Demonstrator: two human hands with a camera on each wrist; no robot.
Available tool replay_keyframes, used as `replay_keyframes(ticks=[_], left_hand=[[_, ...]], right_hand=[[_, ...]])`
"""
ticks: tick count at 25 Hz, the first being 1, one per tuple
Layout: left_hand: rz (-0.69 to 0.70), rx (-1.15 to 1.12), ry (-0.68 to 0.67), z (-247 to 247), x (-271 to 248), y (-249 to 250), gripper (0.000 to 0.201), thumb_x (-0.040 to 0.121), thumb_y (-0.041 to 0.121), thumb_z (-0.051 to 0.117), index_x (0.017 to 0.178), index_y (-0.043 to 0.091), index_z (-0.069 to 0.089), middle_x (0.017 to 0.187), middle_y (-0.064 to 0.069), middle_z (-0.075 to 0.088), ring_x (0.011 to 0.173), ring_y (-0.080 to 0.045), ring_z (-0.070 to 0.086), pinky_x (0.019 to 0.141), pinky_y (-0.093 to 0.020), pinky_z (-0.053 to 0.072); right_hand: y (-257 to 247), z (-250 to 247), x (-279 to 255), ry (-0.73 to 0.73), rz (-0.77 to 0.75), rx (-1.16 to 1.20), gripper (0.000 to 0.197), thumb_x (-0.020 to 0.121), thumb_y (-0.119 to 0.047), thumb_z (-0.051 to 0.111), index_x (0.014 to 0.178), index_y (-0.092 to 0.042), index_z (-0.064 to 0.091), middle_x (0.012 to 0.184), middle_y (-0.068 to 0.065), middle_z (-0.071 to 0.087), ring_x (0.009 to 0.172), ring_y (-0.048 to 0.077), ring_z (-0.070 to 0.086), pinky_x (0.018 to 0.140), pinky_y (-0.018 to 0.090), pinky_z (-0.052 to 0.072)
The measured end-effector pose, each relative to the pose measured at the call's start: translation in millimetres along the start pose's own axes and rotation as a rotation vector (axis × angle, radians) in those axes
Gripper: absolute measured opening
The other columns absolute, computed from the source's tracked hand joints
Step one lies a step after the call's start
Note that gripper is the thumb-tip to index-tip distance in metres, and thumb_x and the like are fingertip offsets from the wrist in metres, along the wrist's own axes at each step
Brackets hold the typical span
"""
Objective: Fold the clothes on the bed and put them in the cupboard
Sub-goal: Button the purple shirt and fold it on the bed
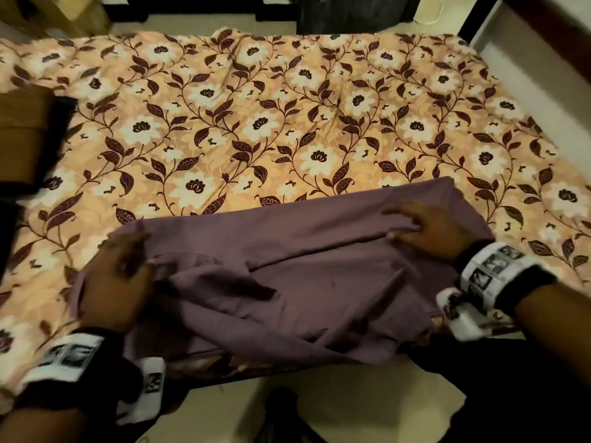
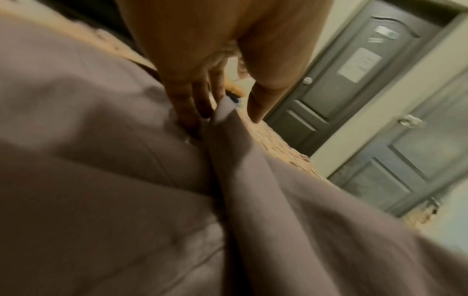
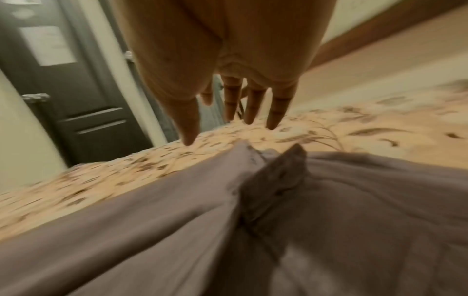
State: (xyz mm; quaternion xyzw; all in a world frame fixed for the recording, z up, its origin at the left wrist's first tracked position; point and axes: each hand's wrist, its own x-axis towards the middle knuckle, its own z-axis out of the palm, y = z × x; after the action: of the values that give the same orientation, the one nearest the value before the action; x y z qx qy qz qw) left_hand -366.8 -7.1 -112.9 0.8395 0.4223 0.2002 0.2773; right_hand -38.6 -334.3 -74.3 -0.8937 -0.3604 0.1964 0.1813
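Observation:
A purple garment (image 1: 303, 276) lies crumpled across the near edge of the floral bed (image 1: 256, 123), with part of it hanging over the front. My left hand (image 1: 140, 254) is at its left end. In the left wrist view a raised fold of the garment (image 2: 228, 140) runs up into the fingers (image 2: 192, 108) of the left hand (image 2: 225, 114), which hold it. My right hand (image 1: 396, 222) rests on the garment's right part with fingers straight. The right wrist view shows the right hand (image 3: 228, 130) spread just above two cloth peaks (image 3: 293, 156), holding nothing.
A stack of brown and black folded clothes (image 1: 28, 129) sits at the bed's left edge. Beyond the bed are dark doors (image 2: 354, 84), dark furniture (image 1: 351, 14) and a cardboard box (image 1: 70, 11). Pale floor (image 1: 319, 407) lies below the bed's front edge.

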Motion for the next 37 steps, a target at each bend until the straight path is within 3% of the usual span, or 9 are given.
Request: replay_keyframes(ticks=[4,10,13,15,21,25,28,32,37], left_hand=[[0.237,0.35,-0.216,4,-47,16,0.044,0.072,0.019,0.062,0.115,0.027,0.067,0.132,-0.011,0.057,0.115,-0.043,0.052,0.094,-0.054,0.043],[0.264,0.463,-0.635,33,-83,10,0.044,0.064,0.044,0.048,0.103,0.037,0.067,0.109,-0.002,0.062,0.099,-0.032,0.06,0.084,-0.039,0.048],[0.207,0.142,-0.539,10,-90,9,0.023,0.066,0.031,0.06,0.081,0.022,0.075,0.092,-0.001,0.062,0.09,-0.028,0.063,0.078,-0.032,0.049],[0.124,-0.12,-0.365,-9,-92,4,0.008,0.072,0.014,0.069,0.073,0.022,0.07,0.081,0.008,0.063,0.077,-0.014,0.063,0.073,-0.023,0.048],[-0.085,-0.42,-0.087,-32,-101,-8,0.037,0.081,-0.009,0.067,0.06,0.019,0.053,0.052,0.013,0.058,0.053,-0.002,0.054,0.054,-0.009,0.04],[-0.083,-0.473,-0.043,-34,-87,-21,0.03,0.087,-0.001,0.066,0.072,0.025,0.061,0.075,0.007,0.065,0.073,-0.012,0.059,0.067,-0.024,0.047],[0.086,-0.347,-0.03,-38,-83,-19,0.023,0.086,0.024,0.07,0.069,0.036,0.058,0.074,0.014,0.063,0.073,0.0,0.058,0.066,-0.029,0.046],[0.254,0.0,-0.049,-32,-54,2,0.034,0.082,0.051,0.054,0.07,0.02,0.062,0.116,-0.001,0.062,0.111,-0.027,0.051,0.098,-0.05,0.033],[0.501,0.206,-0.288,-13,4,38,0.038,0.085,0.066,0.039,0.065,0.034,0.04,0.061,0.013,0.047,0.06,-0.018,0.05,0.075,-0.042,0.044]], right_hand=[[-76,77,-75,-0.425,-0.452,-0.296,0.044,0.085,-0.054,0.052,0.119,-0.027,0.062,0.119,-0.002,0.057,0.108,0.02,0.055,0.091,0.036,0.043],[-117,147,-121,-0.462,-0.19,-0.639,0.053,0.059,-0.057,0.075,0.103,-0.029,0.061,0.103,0.004,0.06,0.098,0.028,0.058,0.089,0.047,0.035],[-124,156,-123,-0.422,-0.252,-0.481,0.028,0.057,-0.047,0.055,0.08,-0.031,0.05,0.069,-0.008,0.061,0.065,0.017,0.063,0.073,0.036,0.028],[-145,155,-127,-0.358,-0.336,-0.295,0.027,0.07,-0.042,0.036,0.091,-0.028,0.046,0.086,-0.001,0.068,0.083,0.02,0.066,0.08,0.036,0.034],[-156,123,-121,-0.549,-0.278,0.073,0.04,0.077,-0.024,0.078,0.111,-0.014,0.061,0.107,-0.003,0.064,0.094,0.01,0.06,0.079,0.019,0.045],[-122,64,-125,-0.751,-0.169,-0.075,0.012,0.078,-0.022,0.079,0.086,-0.017,0.071,0.081,-0.006,0.067,0.059,-0.009,0.055,0.07,0.02,0.046],[-115,-5,-132,-0.663,-0.08,-0.006,0.017,0.085,-0.033,0.07,0.09,-0.017,0.068,0.087,-0.002,0.07,0.069,0.0,0.061,0.069,0.018,0.049],[-98,-64,-132,-0.7,0.003,0.103,0.012,0.083,-0.033,0.068,0.087,-0.022,0.067,0.08,-0.001,0.067,0.071,0.009,0.063,0.068,0.021,0.05],[-39,-91,-70,-0.62,0.065,0.118,0.014,0.089,-0.017,0.064,0.077,-0.02,0.071,0.071,0.0,0.067,0.064,0.009,0.061,0.065,0.024,0.049]])
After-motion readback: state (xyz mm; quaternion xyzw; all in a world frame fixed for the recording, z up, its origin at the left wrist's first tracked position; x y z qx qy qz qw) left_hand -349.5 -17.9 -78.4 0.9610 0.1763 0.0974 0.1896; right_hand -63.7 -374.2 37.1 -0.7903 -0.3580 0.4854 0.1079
